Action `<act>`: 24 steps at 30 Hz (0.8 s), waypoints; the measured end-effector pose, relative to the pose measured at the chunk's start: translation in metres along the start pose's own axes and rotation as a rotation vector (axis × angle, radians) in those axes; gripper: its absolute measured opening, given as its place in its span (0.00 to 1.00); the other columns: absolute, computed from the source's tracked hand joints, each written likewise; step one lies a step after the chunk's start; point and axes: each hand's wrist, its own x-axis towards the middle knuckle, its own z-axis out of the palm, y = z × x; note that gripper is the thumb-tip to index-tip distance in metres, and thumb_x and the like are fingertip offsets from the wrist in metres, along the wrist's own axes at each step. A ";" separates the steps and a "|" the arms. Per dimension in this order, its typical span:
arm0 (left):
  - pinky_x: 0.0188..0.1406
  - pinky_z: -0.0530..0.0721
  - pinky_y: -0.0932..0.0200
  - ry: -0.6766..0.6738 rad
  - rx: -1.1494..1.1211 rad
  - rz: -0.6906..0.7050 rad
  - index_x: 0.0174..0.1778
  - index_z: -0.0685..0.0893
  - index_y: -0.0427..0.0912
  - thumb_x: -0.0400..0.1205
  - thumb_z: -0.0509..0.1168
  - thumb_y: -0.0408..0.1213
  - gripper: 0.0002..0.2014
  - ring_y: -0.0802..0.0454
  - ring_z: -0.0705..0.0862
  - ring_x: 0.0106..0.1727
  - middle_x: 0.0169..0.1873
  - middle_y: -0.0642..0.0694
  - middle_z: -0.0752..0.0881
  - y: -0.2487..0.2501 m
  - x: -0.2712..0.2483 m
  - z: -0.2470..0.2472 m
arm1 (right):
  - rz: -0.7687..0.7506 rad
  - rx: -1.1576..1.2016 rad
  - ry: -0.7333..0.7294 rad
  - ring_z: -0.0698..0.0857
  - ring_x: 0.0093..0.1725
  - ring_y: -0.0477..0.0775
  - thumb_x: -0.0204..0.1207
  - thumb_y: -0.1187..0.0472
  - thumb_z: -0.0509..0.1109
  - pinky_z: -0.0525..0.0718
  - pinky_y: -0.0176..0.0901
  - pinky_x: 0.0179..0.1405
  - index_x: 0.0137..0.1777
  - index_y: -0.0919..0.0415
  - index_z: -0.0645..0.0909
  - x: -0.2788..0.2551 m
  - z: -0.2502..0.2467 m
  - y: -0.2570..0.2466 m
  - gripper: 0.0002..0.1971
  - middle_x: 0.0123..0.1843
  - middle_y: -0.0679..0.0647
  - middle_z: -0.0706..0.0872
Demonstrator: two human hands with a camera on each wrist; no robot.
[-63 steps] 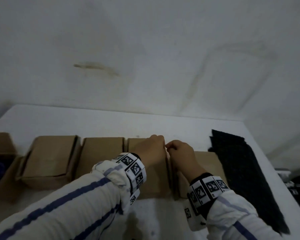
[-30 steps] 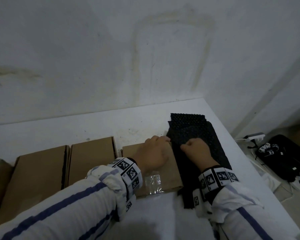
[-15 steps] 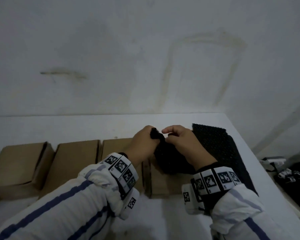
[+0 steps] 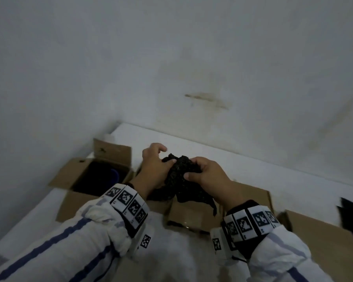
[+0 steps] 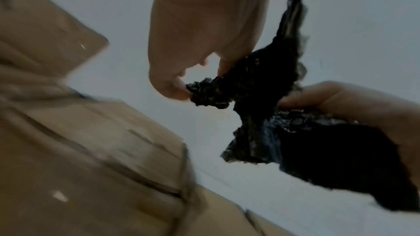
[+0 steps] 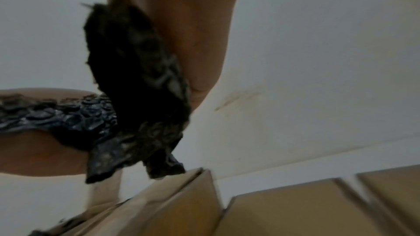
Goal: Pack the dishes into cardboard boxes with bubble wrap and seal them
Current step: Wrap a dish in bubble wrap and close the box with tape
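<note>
Half a second before, the black wrap (image 4: 181, 176) was only partly gathered, with much of it trailing to a flat sheet on the bench (image 4: 192, 253) at the right. Now it was bunched into a crumpled wad held up between both hands, above the closed boxes (image 4: 186, 215). The head had also swung left: an open box (image 4: 99, 176) with raised flaps and something blue inside had come into sight at the bench's far left corner, and only a dark sliver (image 4: 349, 214) of the flat sheet showed at the right edge.

The left hand (image 4: 154, 167) pinched the wad's left end with thumb and fingers, the index finger lifted free. The right hand (image 4: 209, 176) had its fingers curled round the right side, thumb pressed on the front.

The left wrist view showed what the head view hid: the left hand's fingertips (image 5: 175, 92) nipping a small bunched tip, and a thin strip of wrap running up past the palm. The right wrist view showed the wrap's bubbled texture (image 6: 75, 112) and loose corners hanging just over a box edge (image 6: 200, 171); whether they touched it could not be told.
</note>
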 end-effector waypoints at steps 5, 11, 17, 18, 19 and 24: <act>0.53 0.82 0.56 -0.171 0.090 0.007 0.50 0.87 0.37 0.82 0.58 0.28 0.11 0.49 0.84 0.53 0.48 0.45 0.86 -0.025 0.015 -0.096 | -0.028 -0.014 0.051 0.83 0.43 0.54 0.69 0.62 0.77 0.82 0.46 0.45 0.44 0.56 0.78 0.042 0.083 -0.038 0.10 0.40 0.47 0.82; 0.46 0.83 0.61 -0.277 0.024 -0.048 0.46 0.85 0.50 0.80 0.68 0.35 0.04 0.56 0.86 0.44 0.43 0.50 0.88 -0.052 0.029 -0.174 | -0.087 -0.012 0.063 0.80 0.39 0.52 0.68 0.61 0.77 0.80 0.45 0.38 0.43 0.52 0.72 0.074 0.151 -0.073 0.14 0.42 0.51 0.81; 0.31 0.81 0.61 -0.056 -0.336 -0.236 0.45 0.74 0.43 0.84 0.61 0.27 0.06 0.51 0.82 0.38 0.40 0.42 0.82 -0.072 0.050 -0.193 | -0.128 0.032 -0.183 0.76 0.66 0.48 0.69 0.70 0.74 0.74 0.43 0.67 0.49 0.47 0.80 0.097 0.170 -0.089 0.16 0.67 0.48 0.74; 0.32 0.80 0.61 -0.091 -0.340 -0.234 0.43 0.74 0.42 0.84 0.60 0.28 0.07 0.51 0.82 0.37 0.38 0.42 0.82 -0.076 0.052 -0.191 | -0.128 0.060 -0.222 0.78 0.63 0.49 0.69 0.71 0.74 0.77 0.45 0.65 0.48 0.47 0.80 0.098 0.172 -0.091 0.16 0.64 0.49 0.78; 0.34 0.80 0.60 -0.142 -0.330 -0.211 0.41 0.74 0.42 0.84 0.60 0.28 0.08 0.51 0.81 0.36 0.37 0.42 0.81 -0.079 0.053 -0.189 | -0.128 0.058 -0.239 0.80 0.58 0.50 0.69 0.72 0.73 0.78 0.44 0.59 0.45 0.48 0.80 0.099 0.174 -0.091 0.16 0.58 0.51 0.81; 0.45 0.83 0.50 -0.202 0.230 0.088 0.39 0.78 0.52 0.76 0.68 0.42 0.04 0.52 0.83 0.42 0.40 0.51 0.84 -0.104 0.069 -0.186 | -0.172 -0.455 -0.089 0.78 0.53 0.51 0.66 0.68 0.76 0.70 0.32 0.47 0.49 0.55 0.86 0.111 0.180 -0.093 0.12 0.52 0.52 0.78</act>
